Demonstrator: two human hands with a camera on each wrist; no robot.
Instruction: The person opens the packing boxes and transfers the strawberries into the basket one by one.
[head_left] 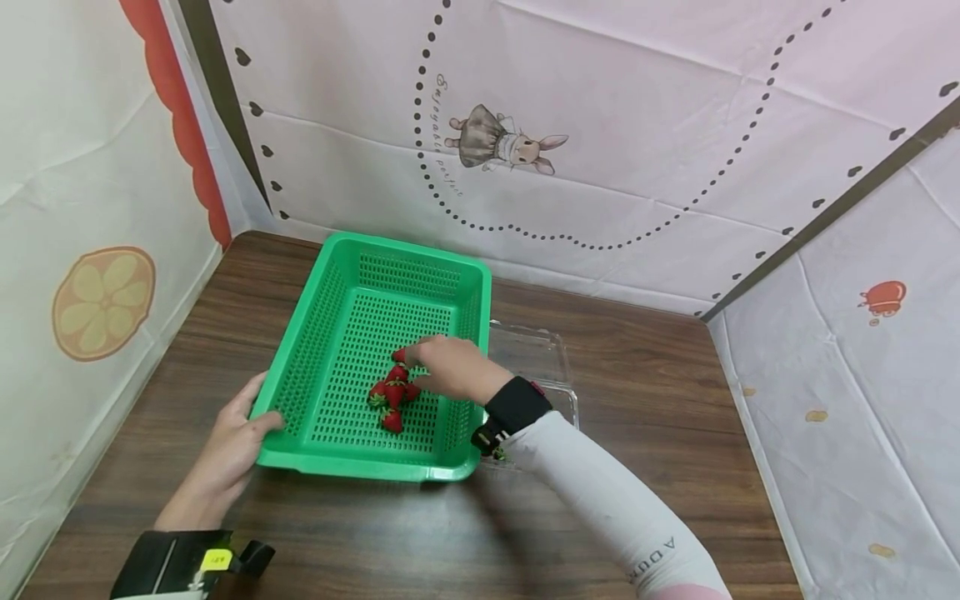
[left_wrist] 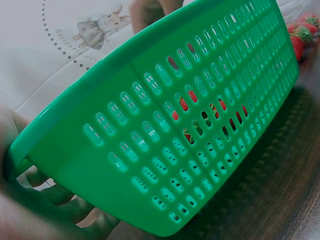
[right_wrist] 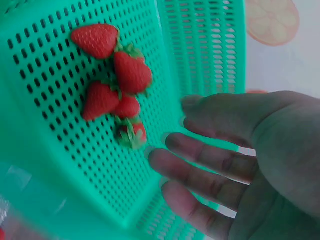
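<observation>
Right hand (head_left: 450, 367), fingers straight and apart, hovers over strawberries (head_left: 392, 390), which lie just left of its fingertips. Left hand (head_left: 236, 433) grips basket (head_left: 375, 471) corner (farther off).

left hand (head_left: 228, 446): we reach it forward from the lower left, palm turned inward, thumb up and fingers curled.
left wrist: we wear a black strap with a yellow tag.
right hand (head_left: 450, 367): we hold it forward and to the left, fingers (right_wrist: 200, 167) straight and loosely spread, gripping nothing.
right arm: we wear a white sleeve and a black wrist strap.
</observation>
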